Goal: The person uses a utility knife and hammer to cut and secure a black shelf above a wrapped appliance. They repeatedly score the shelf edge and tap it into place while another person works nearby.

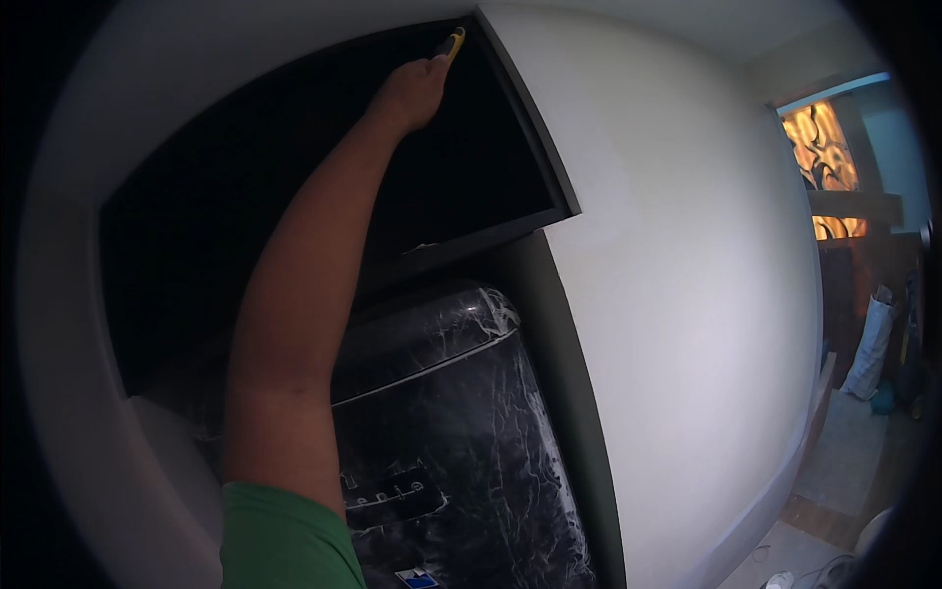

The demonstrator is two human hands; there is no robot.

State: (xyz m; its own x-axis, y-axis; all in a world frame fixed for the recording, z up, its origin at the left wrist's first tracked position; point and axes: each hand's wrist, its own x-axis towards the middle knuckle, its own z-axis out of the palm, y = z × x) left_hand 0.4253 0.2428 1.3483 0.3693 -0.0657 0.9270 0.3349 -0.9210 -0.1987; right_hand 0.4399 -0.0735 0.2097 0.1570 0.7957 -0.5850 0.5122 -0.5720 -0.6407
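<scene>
My left hand (414, 90) is raised high, closed on a narrow yellow-and-dark hand tool (453, 42) at the upper right corner of a black-framed, dark recessed opening (557, 177). The bare forearm and green sleeve cross the opening and a large black appliance-like box (442, 412) below it, which has wrinkled clear plastic over it and a small blue-and-white sticker near the bottom. The tool's exact contact with the frame is too small to tell. My right hand is out of view.
A pale wall (687, 294) fills the right of the opening. Beyond it, a doorway shows an orange patterned panel (819, 142), a wooden crossbar, a long white wrapped bundle (868, 344), a pale board on the floor and some cables at the lower right.
</scene>
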